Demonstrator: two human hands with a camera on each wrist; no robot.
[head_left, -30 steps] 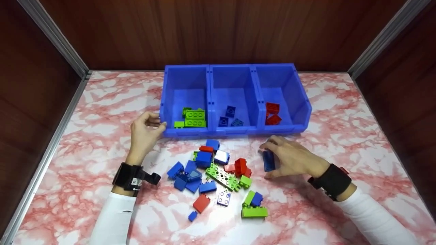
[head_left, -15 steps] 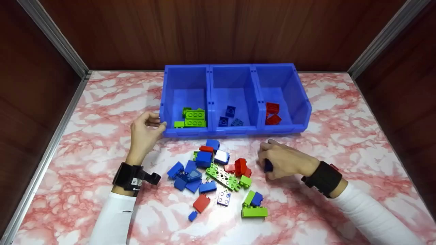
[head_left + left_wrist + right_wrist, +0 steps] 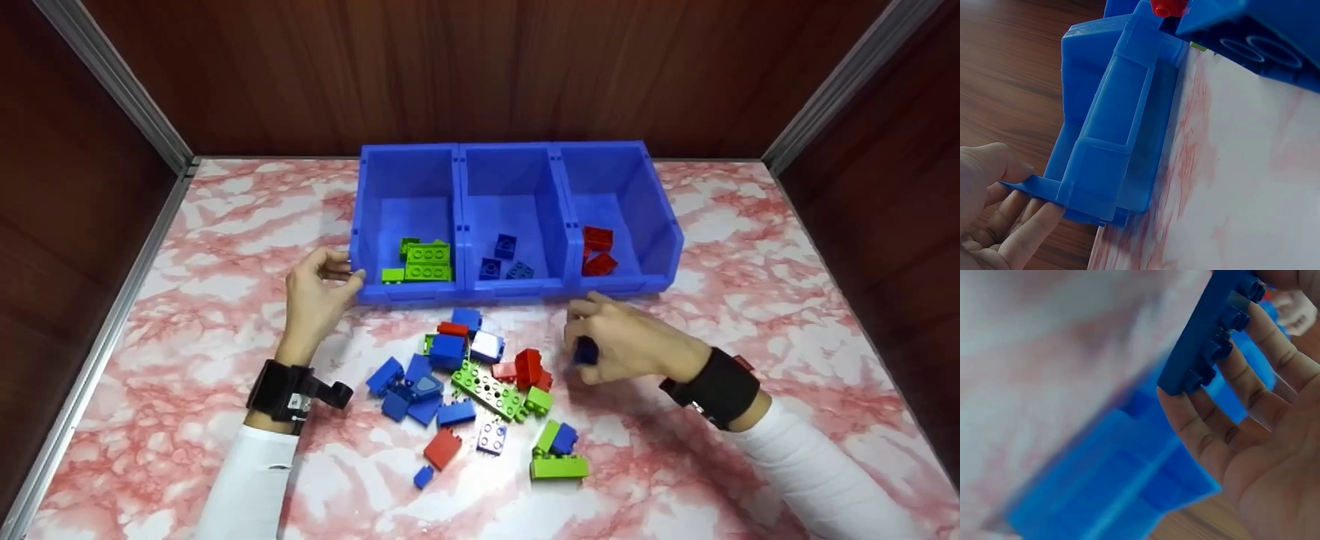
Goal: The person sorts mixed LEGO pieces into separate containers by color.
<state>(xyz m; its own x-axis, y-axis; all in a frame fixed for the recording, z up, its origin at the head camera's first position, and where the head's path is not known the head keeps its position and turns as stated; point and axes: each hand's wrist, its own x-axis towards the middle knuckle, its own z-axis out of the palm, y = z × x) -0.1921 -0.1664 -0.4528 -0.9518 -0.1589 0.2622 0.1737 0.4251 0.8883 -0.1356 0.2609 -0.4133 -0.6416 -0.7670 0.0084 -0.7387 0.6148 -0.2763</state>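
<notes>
Your right hand [image 3: 628,341] has its fingers curled round a long dark blue brick [image 3: 1190,343], studs turned toward the palm and a fingertip against one end; it's near of the bin and right of the pile; I'd guess light, stiff, hard plastic, a bit slick on the smooth face but tough to break, so pinching the long sides should do, with the studs adding some bite. Your left hand [image 3: 1002,219] pinches the left wall of the blue bin [image 3: 517,289] between thumb and fingers; that looks like thin, semi-glossy moulded plastic, stiffish, easiest held at that edge; three sloped-front compartments, green, blue and red bricks from left to right. Farther out, a chunky studded pile [image 3: 448,351] sits on the smooth, pink-marbled table [image 3: 225,315]; behind, a wood-grain panel [image 3: 510,67].
</notes>
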